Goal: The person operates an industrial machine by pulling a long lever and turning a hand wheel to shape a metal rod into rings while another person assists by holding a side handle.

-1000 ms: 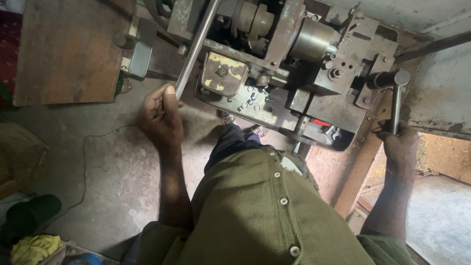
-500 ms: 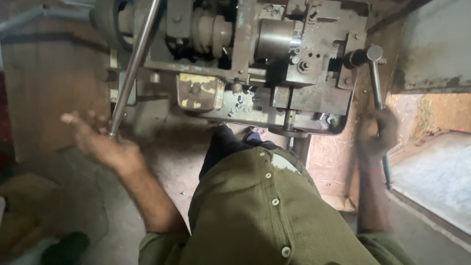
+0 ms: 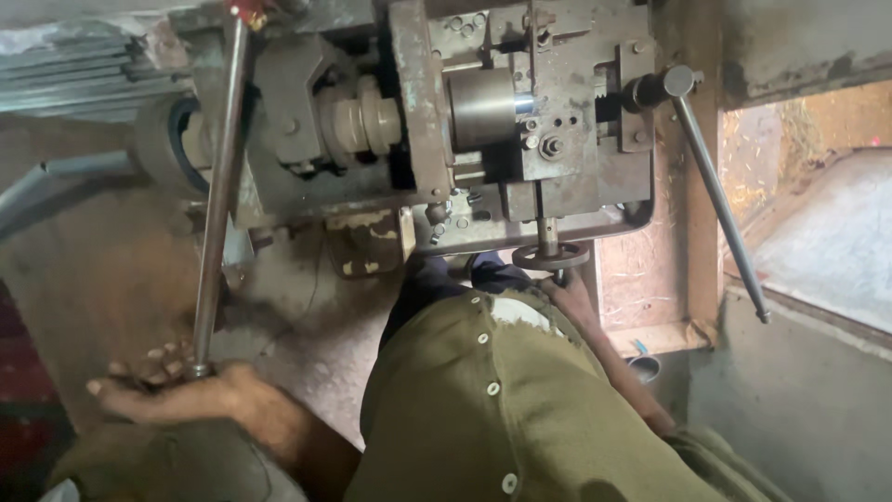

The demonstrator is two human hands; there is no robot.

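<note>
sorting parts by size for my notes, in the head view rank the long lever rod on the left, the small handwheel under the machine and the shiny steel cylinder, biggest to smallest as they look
1. Long lever rod, by far the longest; the left hand is at its lower end.
2. Shiny steel cylinder.
3. Small handwheel, by the right hand.
The last two look close in size, so their order is unsure.

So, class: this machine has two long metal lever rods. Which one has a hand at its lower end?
The left rod: the left hand cups its lower tip. The right rod hangs free, with no hand near its end.
</note>
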